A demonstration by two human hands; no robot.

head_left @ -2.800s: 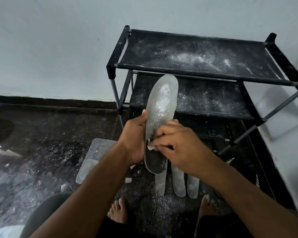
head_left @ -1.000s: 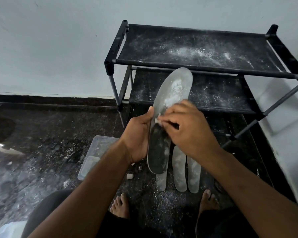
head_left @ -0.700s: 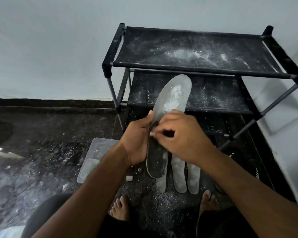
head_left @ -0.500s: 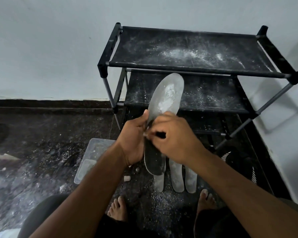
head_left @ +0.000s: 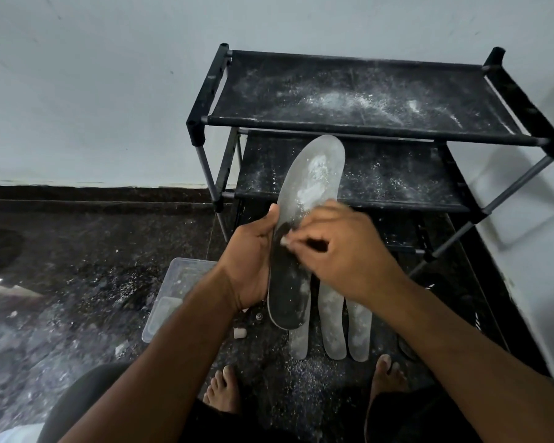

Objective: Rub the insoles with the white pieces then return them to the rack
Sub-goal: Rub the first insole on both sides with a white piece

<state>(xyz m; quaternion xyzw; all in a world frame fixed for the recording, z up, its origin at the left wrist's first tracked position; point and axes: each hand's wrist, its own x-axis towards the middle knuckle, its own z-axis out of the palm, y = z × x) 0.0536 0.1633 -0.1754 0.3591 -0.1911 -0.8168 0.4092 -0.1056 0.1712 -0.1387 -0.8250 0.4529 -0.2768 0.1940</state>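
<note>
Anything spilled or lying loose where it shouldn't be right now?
Yes. White powder is scattered over the rack's top shelf and the floor. One small white piece lies loose on the floor beside the clear container, not in it.

Black rack [head_left: 359, 91] speckled with white powder; grey insole [head_left: 304, 219] with dark heel; dark, white-flecked floor [head_left: 77, 266].

White piece [head_left: 283, 241] mostly hidden, blurred.

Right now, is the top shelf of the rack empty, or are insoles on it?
No insoles: the rack's top shelf holds only scattered white powder.
</note>
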